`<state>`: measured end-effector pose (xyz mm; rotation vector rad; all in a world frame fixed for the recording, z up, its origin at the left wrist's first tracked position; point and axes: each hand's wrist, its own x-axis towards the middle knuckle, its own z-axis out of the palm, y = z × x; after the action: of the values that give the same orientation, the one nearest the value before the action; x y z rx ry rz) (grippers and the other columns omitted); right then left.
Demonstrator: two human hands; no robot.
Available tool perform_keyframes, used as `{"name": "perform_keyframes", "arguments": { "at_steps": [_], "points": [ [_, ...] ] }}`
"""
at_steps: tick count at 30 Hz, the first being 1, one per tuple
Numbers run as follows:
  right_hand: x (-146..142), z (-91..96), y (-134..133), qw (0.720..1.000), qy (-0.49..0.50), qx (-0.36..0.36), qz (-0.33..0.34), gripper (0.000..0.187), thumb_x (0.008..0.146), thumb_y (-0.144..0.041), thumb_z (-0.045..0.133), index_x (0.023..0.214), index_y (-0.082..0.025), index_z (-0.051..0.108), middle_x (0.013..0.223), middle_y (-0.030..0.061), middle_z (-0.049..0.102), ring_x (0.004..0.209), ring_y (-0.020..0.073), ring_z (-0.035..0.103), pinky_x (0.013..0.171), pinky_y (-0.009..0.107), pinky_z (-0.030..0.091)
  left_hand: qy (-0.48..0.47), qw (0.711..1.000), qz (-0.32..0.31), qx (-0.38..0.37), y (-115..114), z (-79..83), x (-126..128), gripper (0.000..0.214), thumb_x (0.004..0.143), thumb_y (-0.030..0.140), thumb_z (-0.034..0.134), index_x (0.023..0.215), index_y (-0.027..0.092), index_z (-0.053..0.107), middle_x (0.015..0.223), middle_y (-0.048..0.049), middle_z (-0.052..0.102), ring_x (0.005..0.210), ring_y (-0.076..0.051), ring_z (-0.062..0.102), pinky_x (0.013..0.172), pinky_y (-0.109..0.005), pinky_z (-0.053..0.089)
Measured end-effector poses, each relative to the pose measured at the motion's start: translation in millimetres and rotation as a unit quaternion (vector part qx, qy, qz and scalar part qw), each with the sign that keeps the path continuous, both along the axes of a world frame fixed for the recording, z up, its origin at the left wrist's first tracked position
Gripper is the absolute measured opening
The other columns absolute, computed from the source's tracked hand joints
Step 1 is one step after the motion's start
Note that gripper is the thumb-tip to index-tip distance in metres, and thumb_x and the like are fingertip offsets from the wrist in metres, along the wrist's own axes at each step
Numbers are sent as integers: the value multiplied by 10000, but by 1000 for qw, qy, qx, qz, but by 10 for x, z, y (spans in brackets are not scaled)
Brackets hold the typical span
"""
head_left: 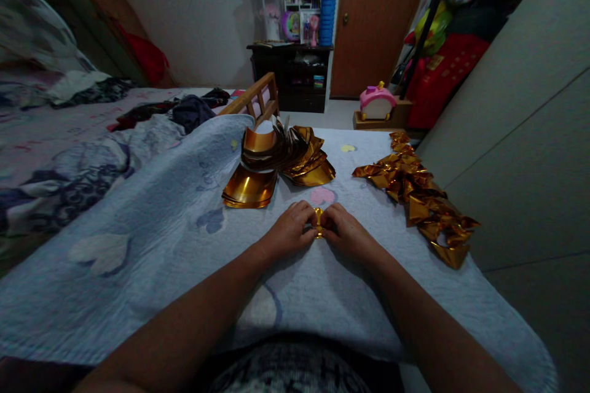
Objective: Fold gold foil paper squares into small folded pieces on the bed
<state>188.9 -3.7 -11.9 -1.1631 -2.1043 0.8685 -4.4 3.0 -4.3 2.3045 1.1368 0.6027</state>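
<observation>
- Gold foil piece point(318, 218): left hand point(295, 226) pinches one side, right hand point(343, 230) the other.
- Gold sheets point(251, 187) lie beyond; folded foil shapes point(418, 210), at right.

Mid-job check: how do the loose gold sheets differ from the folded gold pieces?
The loose gold sheets lie fanned in curving layers; the folded gold pieces form a jumbled row. The sheets look broad and smooth, the pieces creased and pointed. Both are shiny gold and rest on the blue cloth.
</observation>
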Motion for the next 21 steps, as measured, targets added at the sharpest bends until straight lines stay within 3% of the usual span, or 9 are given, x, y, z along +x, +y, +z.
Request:
{"name": "perform_keyframes", "arguments": {
  "at_steps": [10,21],
  "points": [
    [2,8,-11,1000,17,-4,0,171,772,-37,601,827,-193,560,877,9,516,811,162,505,717,279,398,3,1000,-21,-15,10,9,-36,42,855,178,682,851,194,644,1015,-57,606,1028,-233,553,933,-362,435],
    [89,-59,54,995,73,-67,-32,186,817,-74,501,930,-198,580,883,9,606,835,167,563,753,294,443,5,999,-30,-27,3,34,-43,109,836,173,710,933,208,676,1083,-53,603,1075,-236,550,978,-379,440]
  ]
}}
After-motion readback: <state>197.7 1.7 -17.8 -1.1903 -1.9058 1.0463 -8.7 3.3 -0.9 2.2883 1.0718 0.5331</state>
